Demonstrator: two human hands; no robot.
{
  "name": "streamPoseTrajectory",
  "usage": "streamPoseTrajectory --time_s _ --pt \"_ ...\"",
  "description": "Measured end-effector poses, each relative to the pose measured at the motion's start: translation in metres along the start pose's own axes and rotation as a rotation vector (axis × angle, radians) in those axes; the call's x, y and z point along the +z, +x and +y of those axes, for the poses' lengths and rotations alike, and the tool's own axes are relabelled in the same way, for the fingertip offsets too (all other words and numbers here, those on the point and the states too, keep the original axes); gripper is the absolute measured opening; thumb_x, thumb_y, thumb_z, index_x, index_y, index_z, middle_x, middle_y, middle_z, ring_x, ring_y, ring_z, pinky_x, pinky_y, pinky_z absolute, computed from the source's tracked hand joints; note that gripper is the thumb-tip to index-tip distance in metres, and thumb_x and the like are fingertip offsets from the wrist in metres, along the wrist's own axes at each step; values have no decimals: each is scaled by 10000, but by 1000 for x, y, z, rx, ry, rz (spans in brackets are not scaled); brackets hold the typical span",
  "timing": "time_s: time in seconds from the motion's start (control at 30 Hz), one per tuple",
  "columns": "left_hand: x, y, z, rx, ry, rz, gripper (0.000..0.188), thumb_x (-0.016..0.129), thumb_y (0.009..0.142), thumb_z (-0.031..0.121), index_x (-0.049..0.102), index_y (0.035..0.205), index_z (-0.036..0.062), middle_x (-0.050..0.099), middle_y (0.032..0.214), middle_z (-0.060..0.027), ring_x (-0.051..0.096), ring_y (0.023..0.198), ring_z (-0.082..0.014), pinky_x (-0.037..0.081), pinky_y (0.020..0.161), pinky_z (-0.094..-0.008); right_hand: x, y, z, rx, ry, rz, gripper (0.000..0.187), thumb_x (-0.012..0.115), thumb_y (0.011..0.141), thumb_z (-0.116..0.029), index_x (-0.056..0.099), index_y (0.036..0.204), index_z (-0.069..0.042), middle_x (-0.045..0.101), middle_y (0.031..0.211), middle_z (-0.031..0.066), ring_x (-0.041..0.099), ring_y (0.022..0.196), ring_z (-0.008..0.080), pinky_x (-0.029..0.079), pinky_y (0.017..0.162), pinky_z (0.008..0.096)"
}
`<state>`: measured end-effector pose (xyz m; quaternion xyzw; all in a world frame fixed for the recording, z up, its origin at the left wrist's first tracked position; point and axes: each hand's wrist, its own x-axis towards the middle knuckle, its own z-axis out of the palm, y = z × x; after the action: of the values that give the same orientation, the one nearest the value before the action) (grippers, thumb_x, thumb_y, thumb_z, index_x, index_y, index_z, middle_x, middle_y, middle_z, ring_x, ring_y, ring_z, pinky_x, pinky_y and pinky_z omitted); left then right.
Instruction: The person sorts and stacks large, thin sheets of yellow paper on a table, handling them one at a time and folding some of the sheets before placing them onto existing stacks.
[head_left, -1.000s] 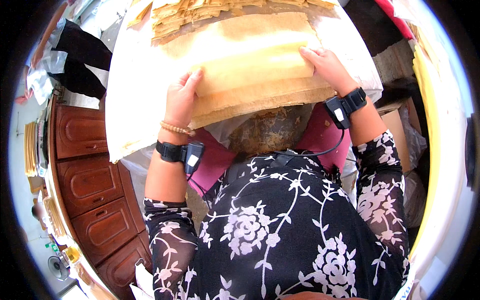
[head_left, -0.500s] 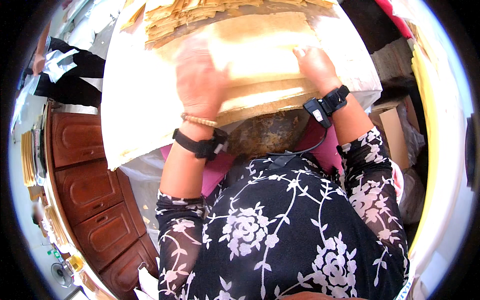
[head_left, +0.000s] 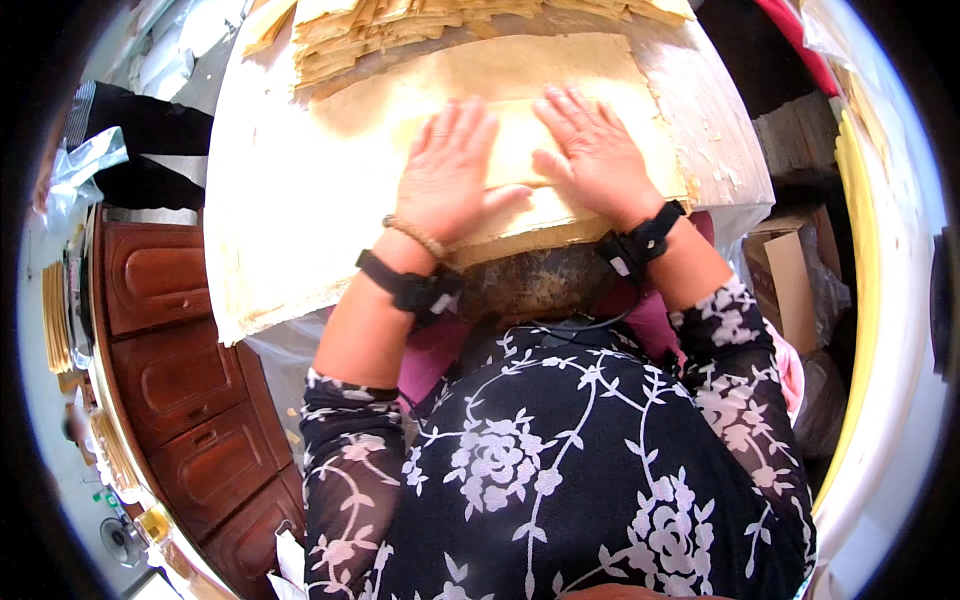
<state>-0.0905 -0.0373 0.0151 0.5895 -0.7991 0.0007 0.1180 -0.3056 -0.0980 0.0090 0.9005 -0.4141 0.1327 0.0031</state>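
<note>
We look down on our own two hands, both pressed flat on a pale yellow sheet (head_left: pixel 520 160) that lies at about 12 o'clock on a white-covered table (head_left: pixel 280 200).

At 9 o'clock stands a dark brown wooden cabinet (head_left: pixel 170 370) with panelled drawers, just beside the table's left edge. At 10 o'clock a black cloth (head_left: pixel 150 150) lies next to a clear plastic bag (head_left: pixel 85 165).

Our left hand (head_left: pixel 450 170) lies palm down on the sheet, fingers spread wide and straight, thumb stretched toward the right. It grips nothing. A beaded bracelet and a black strap circle its wrist.

At 12 o'clock, beyond the fingertips, a stack of thin tan sheets (head_left: pixel 420 25) is piled at the table's far edge.

Our right hand (head_left: pixel 595 150) is also flat and fully open on the same sheet, close beside the left one, thumbs nearly meeting. A black strap wraps its wrist.

At 3 o'clock a brown cardboard box (head_left: pixel 790 280) sits below the table.
</note>
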Motion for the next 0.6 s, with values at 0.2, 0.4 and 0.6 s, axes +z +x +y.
streamPoseTrajectory --time_s 0.2,0.4,0.6 --pt "-12 -12 -27 -32 5 -43 933 558 851 715 405 1497 59 333 1587 -195 236 1503 -352 180 1219 -459 4 -4 15 73 38 -65 712 457 960 -562 435 1492 -89 370 1581 134 283 1490 304 172 1223 483" --pt "-39 11 -9 130 106 -236 596 654 884 406 537 1354 58 539 1407 -180 525 1301 -330 465 1040 -420 -10 7 46 229 997 29 543 462 1056 -342 393 1515 -61 427 1546 145 366 1448 244 279 1188 366" --pt "-35 18 -25 155 79 -1 283 564 923 131 628 1195 91 699 1067 -145 690 925 -284 571 750 -398 -27 -24 155 424 405 390 425 490 1038 -319 570 1383 -83 641 1293 203 611 1204 327 455 1025 368"
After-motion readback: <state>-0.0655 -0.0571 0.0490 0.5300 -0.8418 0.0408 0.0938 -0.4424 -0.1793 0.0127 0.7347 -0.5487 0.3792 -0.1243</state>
